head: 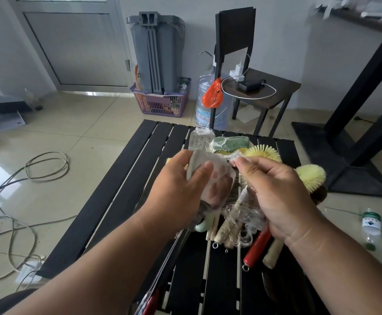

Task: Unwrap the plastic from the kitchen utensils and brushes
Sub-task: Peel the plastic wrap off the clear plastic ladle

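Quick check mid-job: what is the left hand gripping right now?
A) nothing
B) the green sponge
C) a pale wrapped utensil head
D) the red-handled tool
C: the left hand curls round the pale wrapped utensil head, thumb on top, while the red-handled tool lies on the table.

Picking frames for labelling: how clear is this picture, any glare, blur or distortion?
Head view: soft daylight, window glare on the glossy tiled floor; wide-angle bending at edges; both hands sharp; clear crinkled plastic wrap glints, hiding the wrapped handles.
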